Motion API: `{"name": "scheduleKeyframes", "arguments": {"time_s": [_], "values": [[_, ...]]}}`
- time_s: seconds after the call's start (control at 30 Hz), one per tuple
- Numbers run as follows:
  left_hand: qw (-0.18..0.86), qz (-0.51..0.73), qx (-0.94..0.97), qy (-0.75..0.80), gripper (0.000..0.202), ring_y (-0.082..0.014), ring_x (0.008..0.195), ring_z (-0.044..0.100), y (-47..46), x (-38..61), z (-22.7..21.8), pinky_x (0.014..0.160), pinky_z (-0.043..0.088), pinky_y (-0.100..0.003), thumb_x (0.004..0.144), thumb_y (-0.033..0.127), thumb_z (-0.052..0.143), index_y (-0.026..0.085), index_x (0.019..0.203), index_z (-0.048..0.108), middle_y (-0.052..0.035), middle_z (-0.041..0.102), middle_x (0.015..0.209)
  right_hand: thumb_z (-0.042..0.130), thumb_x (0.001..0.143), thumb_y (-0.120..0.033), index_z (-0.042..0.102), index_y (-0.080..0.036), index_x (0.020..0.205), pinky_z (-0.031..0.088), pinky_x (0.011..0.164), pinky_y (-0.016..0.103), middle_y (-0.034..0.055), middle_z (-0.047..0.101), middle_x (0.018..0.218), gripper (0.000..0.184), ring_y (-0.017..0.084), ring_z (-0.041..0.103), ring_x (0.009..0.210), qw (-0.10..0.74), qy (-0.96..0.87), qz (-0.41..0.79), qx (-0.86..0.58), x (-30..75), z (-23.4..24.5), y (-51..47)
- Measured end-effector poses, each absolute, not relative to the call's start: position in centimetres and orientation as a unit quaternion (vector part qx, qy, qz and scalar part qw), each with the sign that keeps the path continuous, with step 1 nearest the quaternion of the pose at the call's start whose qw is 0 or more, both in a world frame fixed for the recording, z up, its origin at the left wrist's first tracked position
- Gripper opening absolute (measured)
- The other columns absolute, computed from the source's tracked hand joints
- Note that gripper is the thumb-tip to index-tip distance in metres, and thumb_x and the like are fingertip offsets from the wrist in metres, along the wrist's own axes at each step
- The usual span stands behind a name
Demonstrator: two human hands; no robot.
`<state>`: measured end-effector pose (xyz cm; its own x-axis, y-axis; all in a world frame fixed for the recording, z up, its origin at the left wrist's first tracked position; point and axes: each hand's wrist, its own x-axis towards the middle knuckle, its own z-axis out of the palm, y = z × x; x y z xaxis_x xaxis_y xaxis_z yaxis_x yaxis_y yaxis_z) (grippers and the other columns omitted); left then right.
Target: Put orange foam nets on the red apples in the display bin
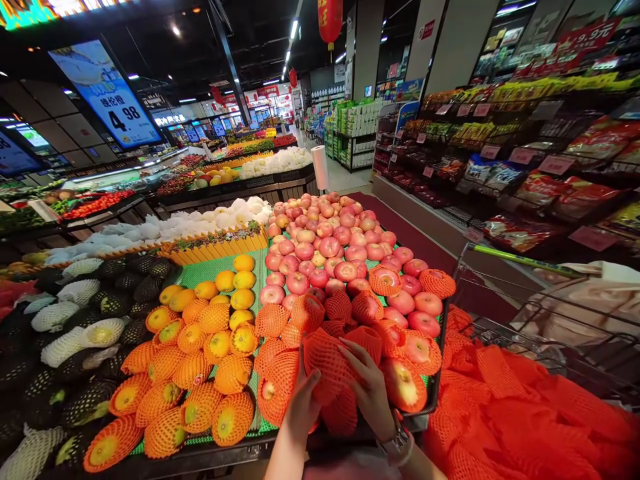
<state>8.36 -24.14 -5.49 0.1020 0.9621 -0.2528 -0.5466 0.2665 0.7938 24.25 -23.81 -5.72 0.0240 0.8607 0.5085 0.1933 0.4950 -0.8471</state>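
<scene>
Between my two hands is a red foam net sleeve (327, 365), held over the front of the apple display. It bulges roundly, but the fruit inside, if any, is hidden by the mesh. My left hand (301, 398) grips its left side, thumb toward me. On the other side my right hand (369, 385) curls its fingers over the sleeve; a bracelet or watch circles that wrist. Just beyond lie apples in red nets (306, 312), and bare apples (330, 247) are heaped farther back. A netted apple (404, 383) sits right of my right hand.
Netted orange fruits (200, 403) lie left of the apples, with dark avocados (95, 400) at far left. A cart (520, 267) and a big pile of red foam nets (510, 407) stand close on my right. Snack shelves (540, 167) rise behind the cart.
</scene>
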Motion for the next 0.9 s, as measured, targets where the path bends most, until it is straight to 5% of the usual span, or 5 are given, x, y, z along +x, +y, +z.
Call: {"name": "scheduleKeyframes", "arguments": {"time_s": [0.2,0.33,0.57,0.67,0.9], "values": [[0.687,0.586,0.237,0.358,0.100,-0.0296,0.147,0.044,-25.1,11.2,-1.2,0.121,0.039,-0.046,0.061,0.037,0.089,0.033,0.151,0.047,-0.0066,0.058,0.152,0.055,0.096,-0.021,0.068,-0.035,0.133,0.060,0.099,0.043,0.0053,0.069,0.133,0.041,0.026,0.068,0.120,0.642,-0.578,0.277,-0.422,23.5,-6.6,-24.1],[0.645,0.576,0.252,0.434,0.112,-0.0329,0.143,0.050,-25.0,10.4,-1.7,0.112,0.051,-0.045,0.064,0.045,0.083,0.034,0.160,0.027,-0.0092,0.053,0.157,0.069,0.091,-0.051,0.060,-0.037,0.142,0.057,0.104,0.046,0.0060,0.064,0.142,0.054,0.032,0.064,0.127,0.597,-0.613,0.318,-0.407,23.8,-5.5,-23.9],[0.341,0.501,0.516,0.605,0.121,-0.0372,0.150,0.039,-19.9,2.8,-0.2,0.122,0.036,-0.056,0.072,0.036,0.071,0.018,0.162,-0.008,-0.0215,0.024,0.169,0.044,0.101,-0.059,0.059,-0.032,0.141,0.045,0.115,0.054,0.0090,0.060,0.145,0.051,0.031,0.056,0.136,0.605,-0.575,0.314,-0.453,29.0,-6.1,-24.2],[0.266,0.451,0.581,0.623,0.122,-0.0417,0.153,0.030,-16.9,-0.6,0.9,0.127,0.019,-0.060,0.062,0.033,0.080,0.011,0.161,0.012,-0.0253,0.030,0.164,0.052,0.099,-0.052,0.063,-0.025,0.130,0.048,0.107,0.055,0.0128,0.070,0.126,0.042,0.029,0.068,0.113,0.650,-0.477,0.251,-0.536,33.1,-7.1,-24.3],[0.062,0.072,0.869,0.486,0.081,-0.0388,0.132,0.055,-13.4,-3.5,0.5,0.109,0.046,-0.055,0.072,0.008,0.059,0.027,0.150,0.048,-0.0111,0.059,0.139,0.062,0.085,-0.060,0.060,-0.015,0.123,0.050,0.096,0.056,0.0149,0.066,0.106,0.059,0.028,0.067,0.092,0.680,-0.247,0.032,-0.690,44.0,-11.0,-27.9]]}}
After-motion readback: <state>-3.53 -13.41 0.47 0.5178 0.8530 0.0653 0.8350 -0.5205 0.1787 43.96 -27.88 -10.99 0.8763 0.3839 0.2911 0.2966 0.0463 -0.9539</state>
